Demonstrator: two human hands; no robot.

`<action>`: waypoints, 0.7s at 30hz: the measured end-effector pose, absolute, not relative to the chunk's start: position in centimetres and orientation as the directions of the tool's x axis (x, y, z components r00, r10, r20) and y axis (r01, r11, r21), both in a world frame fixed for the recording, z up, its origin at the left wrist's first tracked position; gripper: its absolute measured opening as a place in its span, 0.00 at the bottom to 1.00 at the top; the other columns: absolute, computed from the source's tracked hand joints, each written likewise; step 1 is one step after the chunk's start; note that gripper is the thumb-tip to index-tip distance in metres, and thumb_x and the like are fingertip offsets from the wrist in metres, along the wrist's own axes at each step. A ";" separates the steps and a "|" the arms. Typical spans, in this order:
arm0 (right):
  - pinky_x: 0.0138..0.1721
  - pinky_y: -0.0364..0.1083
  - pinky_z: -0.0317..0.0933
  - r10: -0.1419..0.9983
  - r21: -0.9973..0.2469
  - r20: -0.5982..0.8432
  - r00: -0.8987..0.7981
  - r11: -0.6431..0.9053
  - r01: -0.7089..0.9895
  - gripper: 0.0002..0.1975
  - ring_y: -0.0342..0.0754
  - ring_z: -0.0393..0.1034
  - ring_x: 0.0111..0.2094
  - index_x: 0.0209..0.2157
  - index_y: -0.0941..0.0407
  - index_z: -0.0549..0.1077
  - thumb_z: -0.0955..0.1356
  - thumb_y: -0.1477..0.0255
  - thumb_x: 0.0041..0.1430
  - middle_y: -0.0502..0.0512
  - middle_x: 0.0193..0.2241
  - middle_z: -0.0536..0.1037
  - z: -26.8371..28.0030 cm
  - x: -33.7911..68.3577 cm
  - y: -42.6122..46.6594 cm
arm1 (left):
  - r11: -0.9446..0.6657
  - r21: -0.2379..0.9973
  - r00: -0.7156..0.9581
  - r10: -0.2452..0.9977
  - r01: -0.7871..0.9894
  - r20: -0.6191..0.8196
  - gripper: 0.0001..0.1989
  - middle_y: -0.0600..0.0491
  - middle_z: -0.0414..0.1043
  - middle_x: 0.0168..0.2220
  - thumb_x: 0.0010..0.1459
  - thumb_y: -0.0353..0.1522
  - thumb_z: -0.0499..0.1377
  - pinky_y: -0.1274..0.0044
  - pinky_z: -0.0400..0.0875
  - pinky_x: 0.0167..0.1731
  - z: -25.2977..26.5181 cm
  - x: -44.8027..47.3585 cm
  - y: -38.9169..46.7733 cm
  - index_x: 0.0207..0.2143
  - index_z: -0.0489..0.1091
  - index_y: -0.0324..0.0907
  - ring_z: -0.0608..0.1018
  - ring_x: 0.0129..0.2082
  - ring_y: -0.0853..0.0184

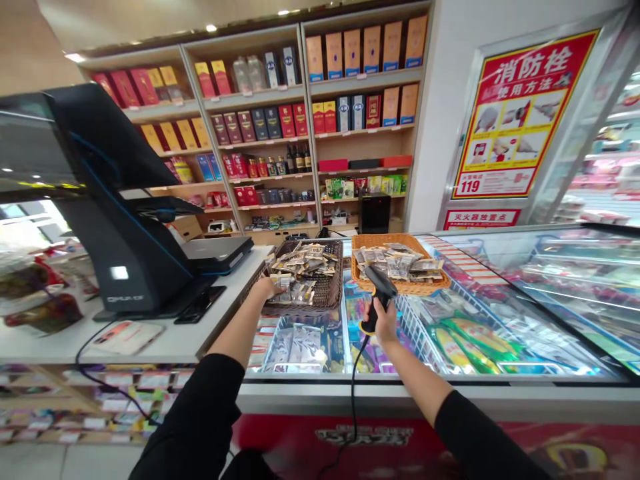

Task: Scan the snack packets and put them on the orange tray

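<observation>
My right hand is wrapped round the grip of a black-and-yellow barcode scanner, held up over the glass-topped freezer. A black cable hangs from its handle. My left hand reaches over the left side of a dark brown woven basket, its fingers closed at a small clear packet; the fingertips are partly hidden. Several similar packets lie heaped in that basket. To its right, a light orange-brown wicker basket holds more small packets, just behind the scanner.
Both baskets stand on the freezer, which has wire baskets of frozen goods inside. At left, a counter bears a black checkout scale, a phone and a white booklet. Shelves of boxed bottles line the back wall.
</observation>
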State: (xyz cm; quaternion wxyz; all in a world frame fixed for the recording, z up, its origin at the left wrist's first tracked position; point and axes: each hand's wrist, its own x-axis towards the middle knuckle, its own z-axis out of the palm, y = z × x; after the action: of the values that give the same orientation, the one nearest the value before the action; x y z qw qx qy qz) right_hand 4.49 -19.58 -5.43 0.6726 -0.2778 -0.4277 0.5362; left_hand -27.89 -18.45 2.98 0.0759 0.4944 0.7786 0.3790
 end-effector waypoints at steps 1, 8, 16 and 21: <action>0.16 0.43 0.56 0.957 -0.830 0.286 0.059 0.278 -0.484 0.19 0.42 0.60 0.14 0.32 0.52 0.58 0.68 0.55 0.51 0.42 0.17 0.66 -5.4 4.5 -19.7 | 0.293 0.637 -0.536 0.814 0.713 0.225 0.17 0.41 0.75 0.30 0.30 0.37 0.70 0.65 0.65 0.43 3.4 -27.3 -18.6 0.20 0.66 0.42 0.75 0.44 0.46; 0.16 0.41 0.57 0.922 -0.838 0.381 0.070 0.377 -0.394 0.17 0.40 0.61 0.13 0.31 0.53 0.60 0.67 0.55 0.55 0.42 0.17 0.68 -6.2 4.3 -19.5 | -0.080 0.706 -0.423 0.751 0.704 0.507 0.09 0.47 0.74 0.30 0.47 0.36 0.63 0.69 0.68 0.41 6.3 -20.6 -17.3 0.29 0.71 0.40 0.76 0.37 0.57; 0.20 0.43 0.57 0.863 -0.860 0.496 -0.099 0.504 0.079 0.13 0.46 0.64 0.17 0.34 0.55 0.70 0.67 0.60 0.55 0.48 0.17 0.70 -5.0 6.2 -19.0 | -0.235 0.972 -0.387 0.897 -0.007 0.214 0.16 0.50 0.77 0.32 0.44 0.36 0.65 0.73 0.72 0.37 1.7 -14.7 -12.7 0.36 0.70 0.40 0.78 0.35 0.64; 0.27 0.45 0.58 0.818 -0.762 0.555 -0.153 0.573 0.302 0.12 0.50 0.68 0.25 0.37 0.56 0.73 0.66 0.64 0.55 0.53 0.23 0.75 -4.4 5.6 -19.6 | -0.233 0.969 -0.412 0.877 0.087 0.248 0.20 0.50 0.77 0.34 0.44 0.40 0.64 0.74 0.71 0.36 0.2 -15.3 -13.0 0.39 0.71 0.41 0.78 0.37 0.62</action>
State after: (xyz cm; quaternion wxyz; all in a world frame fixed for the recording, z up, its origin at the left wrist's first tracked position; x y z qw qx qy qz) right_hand 5.57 -19.57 -4.36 0.5209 -0.3899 -0.7179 0.2475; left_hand -15.27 -13.00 0.16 0.3063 0.4477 0.5383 0.6450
